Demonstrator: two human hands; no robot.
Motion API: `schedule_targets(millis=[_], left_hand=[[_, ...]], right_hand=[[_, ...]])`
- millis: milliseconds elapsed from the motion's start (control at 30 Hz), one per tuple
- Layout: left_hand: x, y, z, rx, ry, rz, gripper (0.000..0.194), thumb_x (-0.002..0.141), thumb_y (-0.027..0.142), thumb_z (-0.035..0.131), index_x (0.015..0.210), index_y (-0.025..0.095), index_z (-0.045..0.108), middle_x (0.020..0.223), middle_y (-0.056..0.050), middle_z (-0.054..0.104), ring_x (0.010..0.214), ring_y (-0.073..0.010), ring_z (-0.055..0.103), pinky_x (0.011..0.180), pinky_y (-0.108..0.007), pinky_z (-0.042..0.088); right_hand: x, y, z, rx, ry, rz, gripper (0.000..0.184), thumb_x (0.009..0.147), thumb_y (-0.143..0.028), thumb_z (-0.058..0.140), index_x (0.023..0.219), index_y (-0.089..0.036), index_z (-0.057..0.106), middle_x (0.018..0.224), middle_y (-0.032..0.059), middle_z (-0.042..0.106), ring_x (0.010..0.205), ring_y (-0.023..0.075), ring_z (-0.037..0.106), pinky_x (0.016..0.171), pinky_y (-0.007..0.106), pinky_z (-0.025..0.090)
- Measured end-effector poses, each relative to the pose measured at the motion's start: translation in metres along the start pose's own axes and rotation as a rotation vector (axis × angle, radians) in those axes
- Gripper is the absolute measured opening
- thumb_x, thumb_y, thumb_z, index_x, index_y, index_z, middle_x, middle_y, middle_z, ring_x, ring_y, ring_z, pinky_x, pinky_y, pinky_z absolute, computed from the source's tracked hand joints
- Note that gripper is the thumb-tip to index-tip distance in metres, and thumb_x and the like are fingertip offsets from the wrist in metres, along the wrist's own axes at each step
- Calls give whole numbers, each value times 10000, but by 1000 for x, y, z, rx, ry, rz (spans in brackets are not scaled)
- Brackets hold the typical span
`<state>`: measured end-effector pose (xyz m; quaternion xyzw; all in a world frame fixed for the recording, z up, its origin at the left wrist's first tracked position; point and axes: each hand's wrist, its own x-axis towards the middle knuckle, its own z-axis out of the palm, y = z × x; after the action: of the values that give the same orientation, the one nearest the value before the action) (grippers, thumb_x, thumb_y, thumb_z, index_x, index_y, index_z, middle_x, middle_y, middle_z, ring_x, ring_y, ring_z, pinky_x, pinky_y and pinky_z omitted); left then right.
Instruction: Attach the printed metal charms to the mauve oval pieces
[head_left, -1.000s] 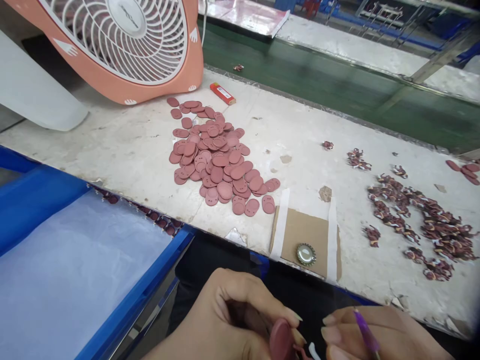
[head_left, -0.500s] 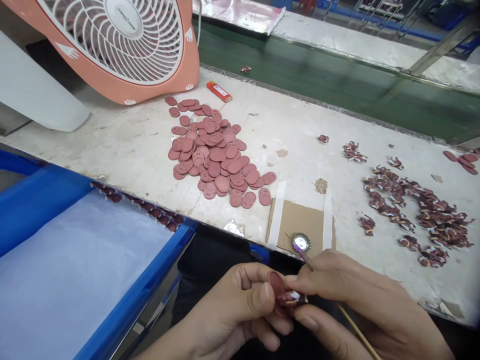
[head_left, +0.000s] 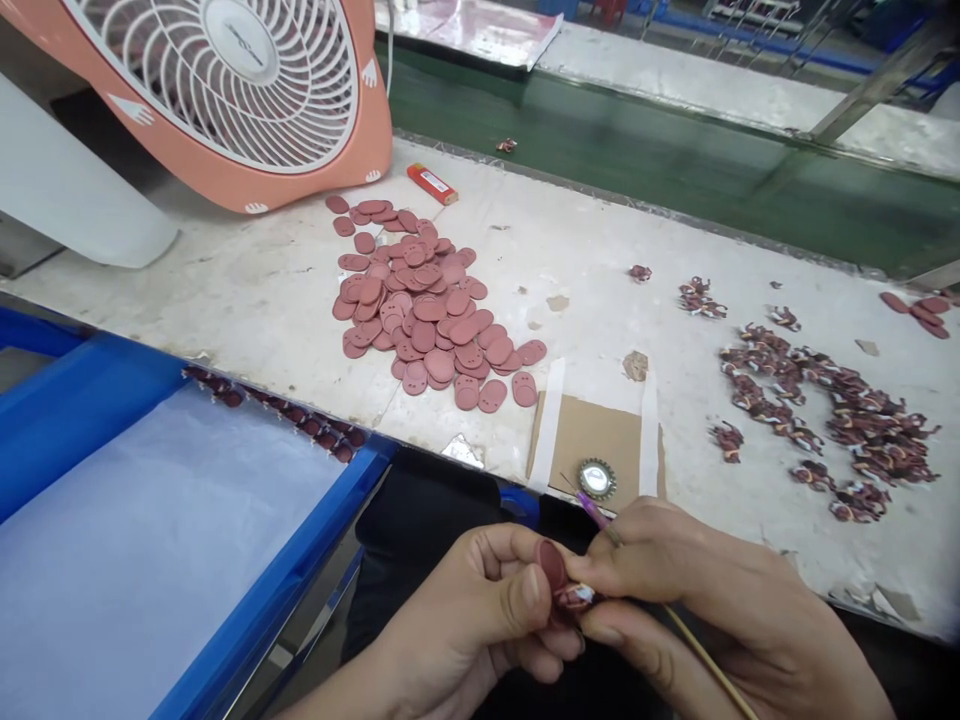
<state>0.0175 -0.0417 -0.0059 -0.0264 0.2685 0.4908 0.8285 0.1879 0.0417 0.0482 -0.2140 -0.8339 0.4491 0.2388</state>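
Low in the view, my left hand point(head_left: 465, 625) pinches a reddish-brown oval piece point(head_left: 551, 566) between thumb and fingers. My right hand point(head_left: 720, 610) meets it from the right, fingers closed on a small dark red and white part point(head_left: 576, 597) pressed against the oval. The right hand also holds a thin stick with a purple tip point(head_left: 594, 508) that pokes up toward a bottle cap point(head_left: 596, 478) on a taped cardboard patch point(head_left: 592, 440).
A heap of the same oval pieces point(head_left: 427, 305) lies mid-table. Several dark red and white small parts point(head_left: 832, 410) are scattered at right. An orange fan point(head_left: 225, 90) and a red lighter point(head_left: 432, 184) stand behind. A blue bin with a white liner point(head_left: 150, 530) sits at left.
My hands have come up into view and joined together. The right hand, a second ago apart from the left, now presses the small part onto the oval piece. The view shifted slightly.
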Motion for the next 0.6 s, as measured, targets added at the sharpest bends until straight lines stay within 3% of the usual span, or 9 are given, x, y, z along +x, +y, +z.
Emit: schedule_targets(millis=[300,400,533,600], left_hand=[[1,-1,0,-12,1,15,253,654,354,908,754,164,774,612,12,692,493,-38,622,485,-95,526],[1,2,-2,9,0,24,279,637,365,916,771,162,780,666,-7,726,519,-51,646,483,-108,539],[0,10,-4,102,-81,161,266,652,331,913,877,230,814,712,-2,761,588,-71,694,521,-109,542],[-1,16,-2,166,-136,229,277,647,293,919,907,270,827,727,19,746,606,-62,693,571,-115,543]], right_hand=[[2,2,2,-13,14,11,116,989,-122,624,1090,-177,644,889,45,681,819,149,680,770,218,575],[3,0,7,-61,60,-26,114,1014,-201,623,1122,-184,653,882,50,683,801,158,681,744,225,583],[-3,0,14,-151,274,-28,344,999,-356,657,1302,-201,608,998,75,658,889,187,674,794,263,590],[-6,3,16,-183,232,-63,323,993,-266,664,1308,-214,615,958,66,656,856,186,679,754,261,599]])
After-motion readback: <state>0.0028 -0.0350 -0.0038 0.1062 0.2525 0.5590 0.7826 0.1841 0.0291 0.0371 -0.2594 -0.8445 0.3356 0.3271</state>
